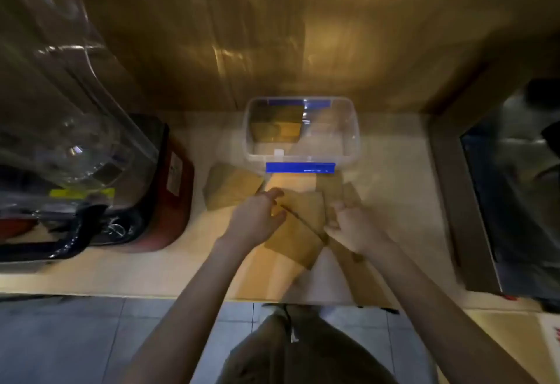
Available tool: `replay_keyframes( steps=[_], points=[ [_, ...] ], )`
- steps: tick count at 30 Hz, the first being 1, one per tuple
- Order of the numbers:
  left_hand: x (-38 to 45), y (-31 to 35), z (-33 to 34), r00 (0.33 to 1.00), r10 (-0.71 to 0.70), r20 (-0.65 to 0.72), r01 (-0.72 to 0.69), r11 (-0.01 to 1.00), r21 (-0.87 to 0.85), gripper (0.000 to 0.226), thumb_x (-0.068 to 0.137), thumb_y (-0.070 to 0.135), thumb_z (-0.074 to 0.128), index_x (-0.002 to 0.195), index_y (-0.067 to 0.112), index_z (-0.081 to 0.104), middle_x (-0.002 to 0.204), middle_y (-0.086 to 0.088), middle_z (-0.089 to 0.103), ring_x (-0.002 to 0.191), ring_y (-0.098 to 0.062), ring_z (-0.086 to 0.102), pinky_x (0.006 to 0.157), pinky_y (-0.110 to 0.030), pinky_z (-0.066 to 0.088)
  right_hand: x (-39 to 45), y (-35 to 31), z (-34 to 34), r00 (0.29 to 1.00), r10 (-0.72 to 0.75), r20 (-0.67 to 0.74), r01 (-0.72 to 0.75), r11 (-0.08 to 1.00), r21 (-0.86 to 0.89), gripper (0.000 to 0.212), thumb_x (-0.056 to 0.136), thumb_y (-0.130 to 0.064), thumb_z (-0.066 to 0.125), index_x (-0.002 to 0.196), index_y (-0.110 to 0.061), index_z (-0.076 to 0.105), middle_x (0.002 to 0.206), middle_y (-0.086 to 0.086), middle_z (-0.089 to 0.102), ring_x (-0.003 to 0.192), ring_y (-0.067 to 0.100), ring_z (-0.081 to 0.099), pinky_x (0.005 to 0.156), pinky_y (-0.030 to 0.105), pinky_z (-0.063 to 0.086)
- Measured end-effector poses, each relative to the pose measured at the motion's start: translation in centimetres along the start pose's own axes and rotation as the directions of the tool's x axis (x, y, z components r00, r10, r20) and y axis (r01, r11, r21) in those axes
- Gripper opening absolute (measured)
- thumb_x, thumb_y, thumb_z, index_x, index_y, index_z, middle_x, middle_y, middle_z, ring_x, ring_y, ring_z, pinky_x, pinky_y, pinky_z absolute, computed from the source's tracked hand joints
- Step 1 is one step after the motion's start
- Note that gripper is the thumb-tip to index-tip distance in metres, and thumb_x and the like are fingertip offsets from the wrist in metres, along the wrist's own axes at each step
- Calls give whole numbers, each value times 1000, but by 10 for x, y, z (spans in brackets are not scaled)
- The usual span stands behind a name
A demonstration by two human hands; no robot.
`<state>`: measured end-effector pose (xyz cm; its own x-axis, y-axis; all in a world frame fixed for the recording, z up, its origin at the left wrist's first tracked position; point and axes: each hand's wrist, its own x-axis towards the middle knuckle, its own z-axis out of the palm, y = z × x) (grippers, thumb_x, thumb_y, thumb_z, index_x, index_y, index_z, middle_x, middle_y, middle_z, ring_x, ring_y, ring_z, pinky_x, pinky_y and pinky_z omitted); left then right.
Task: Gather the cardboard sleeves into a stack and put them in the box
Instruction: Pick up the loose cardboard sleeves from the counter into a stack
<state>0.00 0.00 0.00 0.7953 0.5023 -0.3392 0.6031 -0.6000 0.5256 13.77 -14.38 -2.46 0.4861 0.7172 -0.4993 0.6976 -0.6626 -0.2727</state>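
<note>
Brown cardboard sleeves lie scattered on the pale counter in front of a clear plastic box (354, 141) with blue clips. My left hand (257, 217) and my right hand (353, 226) pinch the two ends of one flat sleeve (298, 220), which is raised between them. A second sleeve (230, 191) lies to the left, apart from my hands. Others (339, 189) lie behind my right hand near the box. Some sleeves (277, 130) lie inside the box at its left side. The frame is blurred.
A blender with a clear jug (60, 110) and red base (172, 201) stands at the left. A dark appliance (500, 189) stands at the right. A brown wall rises behind the box. The counter's front edge (151, 294) runs below my forearms.
</note>
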Motion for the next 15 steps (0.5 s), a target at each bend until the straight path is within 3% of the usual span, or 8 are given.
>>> replay_keyframes(
  steps=[3,7,9,12,15],
  points=[
    [-10,-12,31,993,-100,69,100,995,-2,59,84,30,55,137,16,32,131,-15,50,117,-31,50,94,-40,44,-3,-4,27,998,37,-51,-41,997,-63,63,82,-46,54,129,-9,37,131,14,45,123,32,38,100,40,35],
    [-24,-30,67,987,-142,73,142,990,6,66,86,33,52,142,16,21,147,-11,33,131,-28,36,103,-41,38,-11,-17,63,986,15,-164,-13,1000,12,73,75,-53,61,127,-5,42,124,15,49,114,32,45,93,40,40],
    [-30,-35,79,989,-145,37,145,989,-4,67,86,34,51,142,17,18,151,-10,28,134,-28,31,105,-43,36,-12,-21,74,975,16,-221,-12,1000,16,81,70,-56,65,127,-3,43,128,19,51,121,36,45,98,44,40],
    [-37,-38,93,989,-148,12,148,987,-61,70,85,33,52,143,16,17,153,-9,23,137,-26,28,109,-41,32,-11,-27,86,983,61,-174,-57,998,24,86,74,-56,61,136,-3,33,144,17,39,136,34,28,110,44,28],
    [-41,-41,101,988,-157,8,156,975,-158,73,83,28,54,144,15,15,152,-9,27,136,-24,30,111,-37,30,-9,-27,92,968,74,-240,-81,996,-23,78,64,-54,73,119,-2,54,122,17,61,117,34,53,93,42,47]
  ],
)
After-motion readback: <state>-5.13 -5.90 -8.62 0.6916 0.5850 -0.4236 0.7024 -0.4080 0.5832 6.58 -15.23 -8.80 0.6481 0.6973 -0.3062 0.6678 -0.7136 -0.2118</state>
